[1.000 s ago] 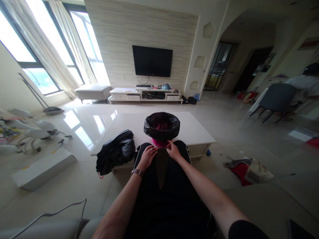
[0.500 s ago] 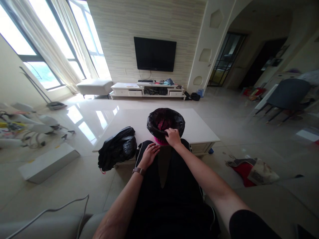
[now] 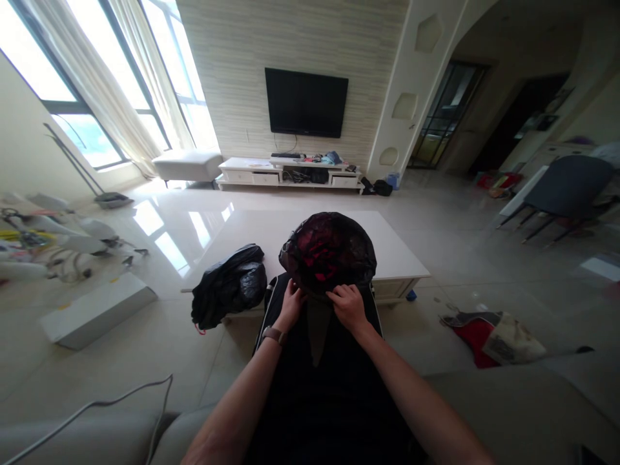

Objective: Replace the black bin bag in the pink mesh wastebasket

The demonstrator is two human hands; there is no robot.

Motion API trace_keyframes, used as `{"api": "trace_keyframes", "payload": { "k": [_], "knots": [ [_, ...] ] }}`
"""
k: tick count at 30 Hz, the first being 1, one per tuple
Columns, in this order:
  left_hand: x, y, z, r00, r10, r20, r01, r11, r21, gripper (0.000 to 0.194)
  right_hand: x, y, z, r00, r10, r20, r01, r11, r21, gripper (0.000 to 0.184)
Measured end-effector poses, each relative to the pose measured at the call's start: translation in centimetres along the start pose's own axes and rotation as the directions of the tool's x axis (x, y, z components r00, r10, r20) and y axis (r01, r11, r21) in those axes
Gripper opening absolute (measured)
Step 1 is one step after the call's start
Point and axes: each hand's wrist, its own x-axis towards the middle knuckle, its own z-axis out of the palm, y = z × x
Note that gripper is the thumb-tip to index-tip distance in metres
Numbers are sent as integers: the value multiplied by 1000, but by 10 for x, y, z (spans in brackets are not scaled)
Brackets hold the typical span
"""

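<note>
A thin black plastic bag is spread over a pink basket at the near edge of the white coffee table, and the pink shows dimly through the film. My right hand pinches the bag's near edge between thumb and fingers. At the left of that same edge, my left hand has its fingers closed on the film, its fingertips partly hidden by the bag. Left of the basket lies a bundle of black plastic, hanging over the table's edge.
The coffee table stands in front of my knees. A long pale box lies on the floor at left. Red and beige cloth bags lie at right. A television hangs above a low white cabinet.
The bag's rim has been drawn toward me and now spreads over the basket's opening. My right hand has come down and nearer; my left hand has moved up to the bag's edge.
</note>
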Motion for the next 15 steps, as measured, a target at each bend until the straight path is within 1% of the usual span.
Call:
{"api": "trace_keyframes", "payload": {
  "k": [1, 3, 6, 7, 8, 11, 13, 15],
  "knots": [
    [-2, -1, 0, 999, 32, -14, -31, 999, 28, 47, -3, 1, -3, 1000, 0, -14, 0, 1000, 2, 30],
    [-5, -1, -1, 992, 117, -44, -112, 989, 98, 40, -9, 3, -8, 1000, -6, -29, 6, 1000, 4, 32],
    [-8, 3, -6, 953, 275, -130, -257, 956, 142, 27, -18, 2, -14, 999, -28, -40, 29, 1000, 5, 33],
    [-9, 5, -8, 943, 299, -147, -282, 951, 126, 24, -20, 1, -16, 998, -37, -43, 37, 999, 8, 33],
    [-9, 6, -10, 943, 298, -149, -286, 953, 95, 22, -22, -1, -17, 998, -47, -45, 48, 999, 10, 33],
    [-11, 9, -13, 971, 226, -82, -222, 973, 56, 16, -24, -7, -22, 997, -75, -30, 76, 997, 14, 32],
    [-12, 9, -13, 978, 197, -63, -192, 978, 78, 17, -23, -9, -26, 997, -76, -22, 77, 997, 13, 32],
    [-11, 10, -12, 981, 181, -63, -174, 979, 108, 20, -22, -11, -30, 996, -79, -38, 79, 997, 12, 31]
  ]
}}
